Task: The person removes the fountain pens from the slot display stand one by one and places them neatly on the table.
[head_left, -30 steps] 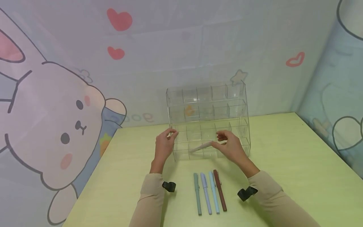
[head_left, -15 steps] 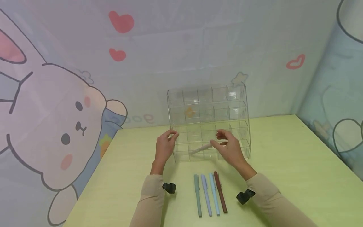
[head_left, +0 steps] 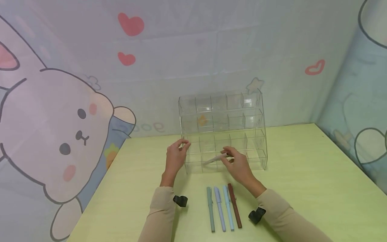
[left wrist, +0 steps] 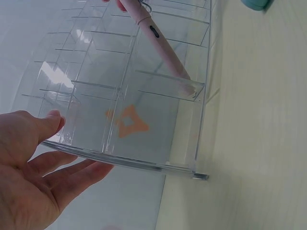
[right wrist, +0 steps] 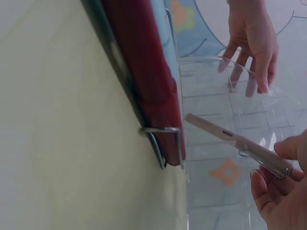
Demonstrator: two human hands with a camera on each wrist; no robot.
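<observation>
A clear acrylic tiered organizer (head_left: 223,127) stands on the yellow-green table (head_left: 302,181). My left hand (head_left: 183,145) holds its left side wall, thumb on one face and fingers on the other (left wrist: 57,143). My right hand (head_left: 228,157) pinches the rear end of a pale pink pen (head_left: 215,159). The pen slants with its front end inside a bottom-row compartment (left wrist: 160,50). In the right wrist view the pink pen (right wrist: 230,139) runs from my fingertips (right wrist: 283,153) into the organizer.
Green (head_left: 210,208), lavender (head_left: 219,208), light blue (head_left: 228,206) and dark red (head_left: 234,205) pens lie side by side in front of the organizer, between my forearms. A cartoon-printed wall rises behind the table and a second one at the right.
My right hand has shifted left and a little nearer along the pink pen, its fingers closing in on the pen's rear end. The left hand and organizer have stayed put.
</observation>
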